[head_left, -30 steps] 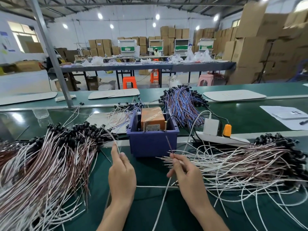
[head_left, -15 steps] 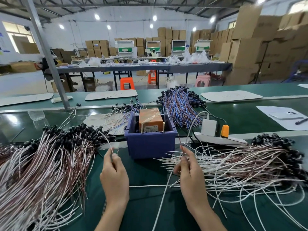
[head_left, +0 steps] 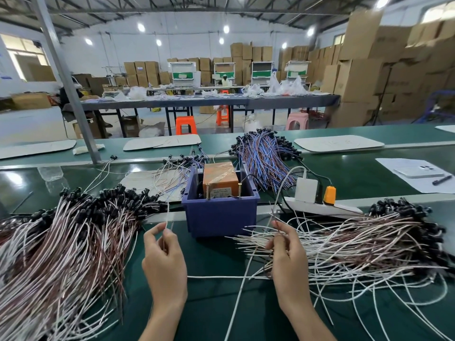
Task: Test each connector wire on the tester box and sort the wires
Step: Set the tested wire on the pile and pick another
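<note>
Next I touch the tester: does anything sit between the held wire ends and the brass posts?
Nothing visible: left hand pinches a wire end left of the blue bin, right hand grips wires at its right; both brass posts rise uncovered above its rim.

Tester box label too small; left wire pile past the edge

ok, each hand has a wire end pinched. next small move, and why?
Probably bring both ends onto the two brass posts on the tester box. The left hand pinches a white wire end upright, the right hand pinches a second wire end, and neither touches a post yet.
</note>
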`<state>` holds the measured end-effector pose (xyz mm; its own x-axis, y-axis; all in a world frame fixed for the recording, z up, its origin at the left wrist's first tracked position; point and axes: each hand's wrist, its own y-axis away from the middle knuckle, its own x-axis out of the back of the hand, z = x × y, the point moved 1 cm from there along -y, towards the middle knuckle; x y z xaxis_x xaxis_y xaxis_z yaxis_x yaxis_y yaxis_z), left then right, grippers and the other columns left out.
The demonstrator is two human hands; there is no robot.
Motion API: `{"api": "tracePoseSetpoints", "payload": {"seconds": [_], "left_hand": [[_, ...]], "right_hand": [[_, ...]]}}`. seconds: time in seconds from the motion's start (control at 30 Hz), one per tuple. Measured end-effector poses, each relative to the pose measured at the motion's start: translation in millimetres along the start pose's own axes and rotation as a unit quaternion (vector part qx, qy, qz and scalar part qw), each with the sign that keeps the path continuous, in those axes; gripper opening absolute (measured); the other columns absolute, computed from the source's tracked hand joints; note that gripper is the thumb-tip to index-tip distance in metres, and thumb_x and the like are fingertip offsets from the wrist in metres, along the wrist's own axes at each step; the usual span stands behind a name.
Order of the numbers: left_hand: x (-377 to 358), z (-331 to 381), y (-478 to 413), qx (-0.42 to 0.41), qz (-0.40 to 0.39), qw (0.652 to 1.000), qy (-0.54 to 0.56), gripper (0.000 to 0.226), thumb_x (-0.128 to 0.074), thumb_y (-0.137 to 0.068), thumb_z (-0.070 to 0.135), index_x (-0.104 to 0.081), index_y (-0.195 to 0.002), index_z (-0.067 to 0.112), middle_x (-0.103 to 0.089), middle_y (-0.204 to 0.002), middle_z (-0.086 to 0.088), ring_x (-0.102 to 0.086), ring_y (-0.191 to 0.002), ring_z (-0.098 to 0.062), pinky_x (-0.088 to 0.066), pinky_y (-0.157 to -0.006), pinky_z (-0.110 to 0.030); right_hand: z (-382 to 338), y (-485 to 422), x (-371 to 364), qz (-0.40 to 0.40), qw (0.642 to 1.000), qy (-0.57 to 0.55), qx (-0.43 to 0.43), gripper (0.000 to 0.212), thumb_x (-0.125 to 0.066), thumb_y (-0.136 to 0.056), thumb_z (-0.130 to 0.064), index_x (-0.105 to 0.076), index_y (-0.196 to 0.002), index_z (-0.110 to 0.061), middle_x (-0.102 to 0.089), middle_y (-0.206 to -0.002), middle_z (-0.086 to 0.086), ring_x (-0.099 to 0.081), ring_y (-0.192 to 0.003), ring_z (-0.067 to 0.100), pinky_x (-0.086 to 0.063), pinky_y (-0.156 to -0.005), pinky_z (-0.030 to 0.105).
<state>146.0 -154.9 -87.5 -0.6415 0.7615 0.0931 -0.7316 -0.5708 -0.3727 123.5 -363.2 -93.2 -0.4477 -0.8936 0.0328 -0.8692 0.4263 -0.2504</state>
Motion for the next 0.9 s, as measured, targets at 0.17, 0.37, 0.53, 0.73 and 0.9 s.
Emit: {"api": "tracePoseSetpoints", "payload": {"seconds": [0.17, 0.37, 0.53, 0.73, 0.9], "left_hand": [[-1, 2, 2, -0.003, 0.011, 1.0, 0.015, 0.011, -0.052, -0.102, 0.033, -0.053, -0.091, 0.031, -0.059, -0.067, 0.004, -0.05, -0.049, -0.004, -0.038, -0.045, -0.017], [-3, 9, 8, -0.057, -0.011, 0.998, -0.005, 0.013, -0.056, -0.096, 0.039, -0.054, -0.085, 0.036, -0.066, -0.073, 0.016, -0.059, -0.057, -0.004, -0.04, -0.049, -0.013], [-5, 10, 10, -0.1, -0.027, 0.994, -0.028, 0.015, -0.055, -0.096, 0.041, -0.055, -0.082, 0.035, -0.057, -0.057, 0.017, -0.045, -0.043, -0.011, -0.031, -0.042, -0.014], [-5, 8, 12, -0.135, -0.05, 0.989, -0.039, 0.021, -0.049, -0.096, 0.049, -0.061, -0.088, 0.033, -0.051, -0.054, 0.018, -0.041, -0.043, -0.01, -0.03, -0.043, -0.016], [-6, 6, 11, -0.14, -0.059, 0.987, -0.045, 0.021, -0.049, -0.097, 0.048, -0.062, -0.092, 0.032, -0.051, -0.057, 0.02, -0.041, -0.044, -0.01, -0.029, -0.045, -0.016]], "right_hand": [[0, -1, -5, -0.004, 1.0, -0.004, 0.02, 0.016, -0.048, -0.106, -0.03, -0.063, -0.106, -0.034, -0.062, -0.068, -0.012, -0.048, -0.052, 0.0, -0.04, -0.049, 0.017], [-1, -3, -20, 0.004, 0.999, -0.015, 0.051, 0.013, -0.052, -0.102, -0.036, -0.059, -0.113, -0.041, -0.065, -0.069, -0.008, -0.057, -0.06, 0.004, -0.048, -0.058, 0.018], [-1, -6, -31, 0.032, 0.996, -0.008, 0.087, 0.007, -0.053, -0.102, -0.037, -0.057, -0.108, -0.039, -0.067, -0.075, -0.007, -0.06, -0.059, 0.007, -0.052, -0.056, 0.027], [1, -9, -38, 0.043, 0.993, 0.0, 0.107, 0.021, -0.051, -0.093, -0.055, -0.062, -0.102, -0.039, -0.067, -0.077, -0.012, -0.063, -0.066, 0.01, -0.054, -0.062, 0.03], [3, -16, -43, 0.051, 0.993, 0.01, 0.109, 0.01, -0.055, -0.099, -0.042, -0.064, -0.102, -0.039, -0.068, -0.078, -0.016, -0.066, -0.068, 0.009, -0.052, -0.061, 0.023]]}}
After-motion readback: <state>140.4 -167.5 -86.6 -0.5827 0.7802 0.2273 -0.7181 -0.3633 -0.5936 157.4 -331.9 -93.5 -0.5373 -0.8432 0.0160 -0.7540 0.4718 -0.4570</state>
